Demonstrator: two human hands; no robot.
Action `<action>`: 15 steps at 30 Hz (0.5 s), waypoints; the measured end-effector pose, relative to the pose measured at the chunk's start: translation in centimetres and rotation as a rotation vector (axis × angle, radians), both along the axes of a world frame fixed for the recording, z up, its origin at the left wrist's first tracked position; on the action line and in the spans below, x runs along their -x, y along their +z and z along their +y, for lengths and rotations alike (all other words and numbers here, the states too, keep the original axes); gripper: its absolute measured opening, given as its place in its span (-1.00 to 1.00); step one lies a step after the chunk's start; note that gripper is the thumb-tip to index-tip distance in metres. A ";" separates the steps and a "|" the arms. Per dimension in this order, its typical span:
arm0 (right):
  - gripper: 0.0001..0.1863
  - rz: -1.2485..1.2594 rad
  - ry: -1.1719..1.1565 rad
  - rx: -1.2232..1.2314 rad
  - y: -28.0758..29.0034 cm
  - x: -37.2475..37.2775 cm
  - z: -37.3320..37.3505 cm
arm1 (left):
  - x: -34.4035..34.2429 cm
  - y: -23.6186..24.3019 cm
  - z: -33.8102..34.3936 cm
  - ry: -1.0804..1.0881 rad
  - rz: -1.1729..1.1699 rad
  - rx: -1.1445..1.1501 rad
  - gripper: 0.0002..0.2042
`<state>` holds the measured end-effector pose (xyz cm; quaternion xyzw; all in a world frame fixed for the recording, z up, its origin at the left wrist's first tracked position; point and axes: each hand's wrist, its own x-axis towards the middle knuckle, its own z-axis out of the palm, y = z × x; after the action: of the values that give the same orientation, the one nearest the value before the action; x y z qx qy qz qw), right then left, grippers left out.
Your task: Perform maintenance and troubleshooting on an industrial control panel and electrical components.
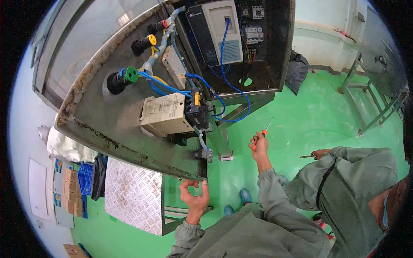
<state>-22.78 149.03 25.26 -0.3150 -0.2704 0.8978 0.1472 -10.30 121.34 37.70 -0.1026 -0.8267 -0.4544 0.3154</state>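
My left hand is at the bottom corner of the swung-open metal cabinet door, its fingers bent against the edge. In my right hand is a screwdriver with an orange-red handle, its thin shaft pointing up and away over the floor. Fixed to the door's inner face are a beige box-shaped electrical module, a black terminal block and round switch backs with green, yellow and red ends. Blue wires loop from the door to the open cabinet.
Inside the cabinet sit a grey-and-black drive unit and small breakers. At right, a co-worker in a grey-green sleeve holds a thin stick-like tool. A tread-plate platform stands below the door; a metal stand is far right.
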 end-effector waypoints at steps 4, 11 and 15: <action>-0.74 -0.036 -0.059 -0.251 2.5 6.3 -1.6 | 0.0 0.9 -0.2 -0.016 0.003 0.003 -0.68; -0.63 0.084 -0.082 -0.483 5.6 8.6 0.0 | 0.6 0.7 -0.9 -0.037 -0.013 0.107 -0.69; -0.62 0.183 -0.238 -0.565 8.0 7.5 -0.4 | 0.5 0.6 -1.3 -0.015 -0.034 0.093 -0.69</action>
<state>-30.23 148.66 33.24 -0.2088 -0.4560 0.7881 0.3569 -10.79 120.00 38.30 -0.1155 -0.8514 -0.4195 0.2928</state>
